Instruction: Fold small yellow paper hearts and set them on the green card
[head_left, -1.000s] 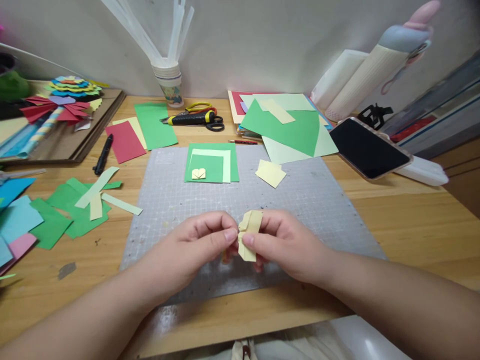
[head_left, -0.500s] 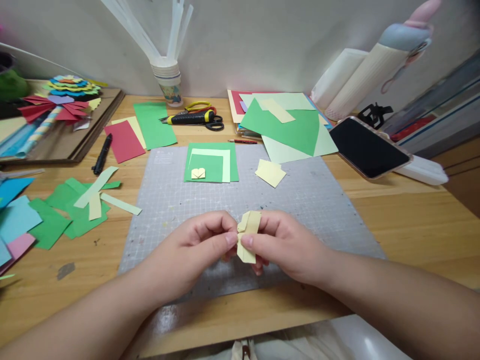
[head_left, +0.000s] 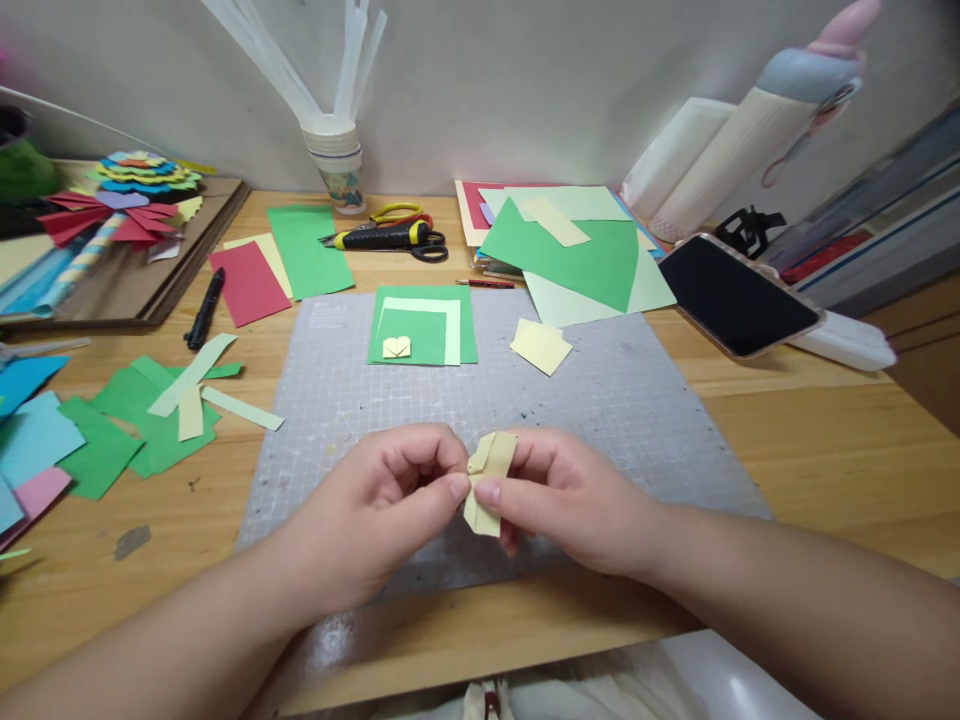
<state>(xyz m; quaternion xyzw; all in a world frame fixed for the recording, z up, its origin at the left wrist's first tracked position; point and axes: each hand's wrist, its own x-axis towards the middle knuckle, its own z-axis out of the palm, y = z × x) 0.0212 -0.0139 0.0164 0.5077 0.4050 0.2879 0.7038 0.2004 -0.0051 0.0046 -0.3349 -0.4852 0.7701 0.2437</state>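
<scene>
Between my hands is a small piece of folded pale yellow paper, held up above the grey cutting mat. My right hand pinches it, thumb on its face and fingers behind. My left hand has thumb and forefinger closed on its left edge, near the middle notch. Farther back on the mat lies a small folded yellow paper heart on stacked green paper squares. Right of that stack are loose pale yellow paper pieces.
Green paper scraps and a black pen lie left of the mat. Behind it are a utility knife, scissors, paper cups and a paper pile. A phone leans at right.
The folded yellow paper has moved slightly left and down and tilted clockwise. My right hand has shifted with it, and my left hand has moved a little left.
</scene>
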